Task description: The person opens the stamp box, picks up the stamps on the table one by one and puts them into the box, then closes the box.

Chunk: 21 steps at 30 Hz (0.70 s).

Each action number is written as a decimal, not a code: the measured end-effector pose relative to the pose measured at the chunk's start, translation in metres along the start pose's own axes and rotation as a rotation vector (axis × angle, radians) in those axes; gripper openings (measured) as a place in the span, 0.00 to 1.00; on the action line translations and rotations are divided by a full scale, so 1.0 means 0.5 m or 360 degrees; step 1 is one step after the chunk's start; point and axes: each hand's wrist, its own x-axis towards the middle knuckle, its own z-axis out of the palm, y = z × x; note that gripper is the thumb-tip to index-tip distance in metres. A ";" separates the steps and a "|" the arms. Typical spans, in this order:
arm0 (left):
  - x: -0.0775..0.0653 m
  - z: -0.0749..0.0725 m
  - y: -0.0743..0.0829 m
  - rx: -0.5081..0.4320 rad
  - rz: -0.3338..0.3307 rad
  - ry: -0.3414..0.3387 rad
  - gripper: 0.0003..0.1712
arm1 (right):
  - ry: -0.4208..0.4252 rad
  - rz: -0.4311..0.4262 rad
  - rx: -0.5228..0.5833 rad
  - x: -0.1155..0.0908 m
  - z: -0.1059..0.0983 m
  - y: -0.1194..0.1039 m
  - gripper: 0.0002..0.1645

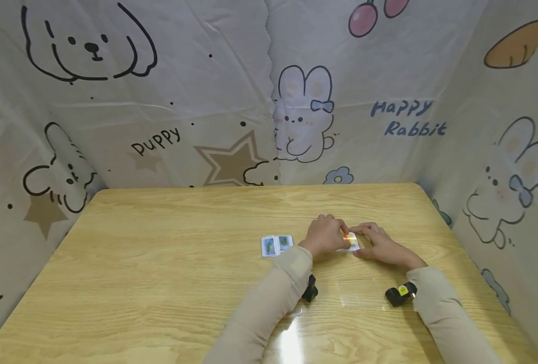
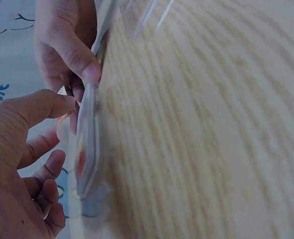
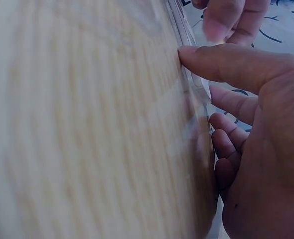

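Observation:
A thin clear plastic case with an orange-yellow picture lies flat on the table, between the two hands. My right hand holds it by its edges; the thumb is on the near edge, the other fingers on the far side. From the left, my left hand reaches over the case and pinches a small orange-printed card between thumb and index finger. Its remaining fingers are loosely bent. In the head view, the left hand partly covers the orange-yellow picture.
Two small blue-and-green picture cards lie side by side left of the hands. A clear flat plastic piece lies nearer the front, between the forearms. Patterned cloth surrounds the wooden table at the back and sides.

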 end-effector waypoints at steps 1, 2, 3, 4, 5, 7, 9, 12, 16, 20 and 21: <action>0.000 0.002 -0.001 0.0011 -0.0006 0.0000 0.15 | 0.0004 0.0000 -0.0006 0.001 0.001 0.000 0.40; 0.000 0.004 -0.002 0.0017 -0.0014 0.0002 0.15 | 0.0003 -0.0007 -0.0011 0.001 0.001 0.000 0.40; -0.001 0.005 -0.003 0.0028 -0.0023 0.0003 0.15 | 0.0005 -0.0011 -0.0019 0.001 0.002 0.000 0.40; -0.002 0.007 -0.004 0.0034 -0.0030 0.0005 0.15 | 0.0004 -0.0014 -0.0025 0.001 0.003 0.000 0.40; -0.002 0.009 -0.005 0.0042 -0.0034 0.0009 0.14 | 0.0004 -0.0012 -0.0023 0.001 0.004 0.000 0.39; -0.002 0.011 -0.007 0.0049 -0.0040 0.0018 0.14 | 0.0003 -0.0006 -0.0019 0.001 0.005 -0.001 0.39; -0.003 0.011 -0.008 0.0055 -0.0038 0.0028 0.14 | 0.0003 0.0003 -0.0008 0.001 0.005 -0.002 0.39; -0.002 0.010 -0.007 0.0056 -0.0021 0.0041 0.15 | 0.0008 0.0016 0.0006 0.001 0.003 -0.003 0.40; 0.000 0.012 -0.007 0.0080 -0.0002 0.0031 0.18 | 0.0011 0.0029 0.0002 0.000 0.001 -0.004 0.40; 0.004 0.014 -0.007 0.0082 0.0010 0.0009 0.20 | 0.0012 0.0035 -0.0005 -0.001 -0.001 -0.006 0.39; 0.005 0.014 -0.007 0.0078 0.0014 0.0007 0.20 | 0.0013 0.0036 -0.0007 -0.001 -0.002 -0.006 0.39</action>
